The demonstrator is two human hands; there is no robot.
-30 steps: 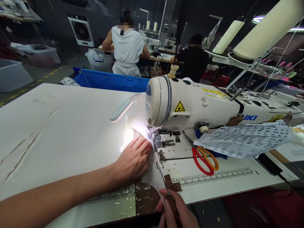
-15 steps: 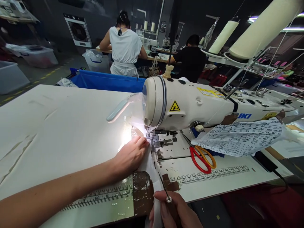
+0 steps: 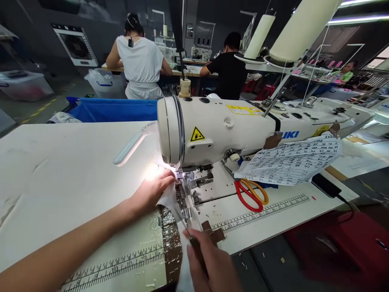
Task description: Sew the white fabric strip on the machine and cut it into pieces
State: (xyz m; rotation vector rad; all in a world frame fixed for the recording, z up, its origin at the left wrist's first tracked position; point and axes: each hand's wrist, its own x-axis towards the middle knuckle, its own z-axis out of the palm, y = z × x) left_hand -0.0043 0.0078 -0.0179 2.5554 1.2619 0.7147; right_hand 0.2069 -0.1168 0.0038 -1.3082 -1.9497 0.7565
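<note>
Head view: right hand (image 3: 215, 261) grips awl (image 3: 195, 244), left hand (image 3: 147, 190) on white fabric (image 3: 169, 198), grip unclear; slip near presser foot (image 3: 180, 174) could jab fingers.

Is a white worktable (image 3: 88, 154) with black ruler scales (image 3: 261, 213). Carries a cream sewing machine (image 3: 209, 125), red-and-orange-handled scissors (image 3: 242, 201), a flat black device (image 3: 325, 185).

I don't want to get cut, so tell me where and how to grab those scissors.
Best grip the scissors by their red and orange looped handles, coming from the near right: the loops lie uncovered on that side, while the blades point away to the left, toward the sewing machine.
</note>
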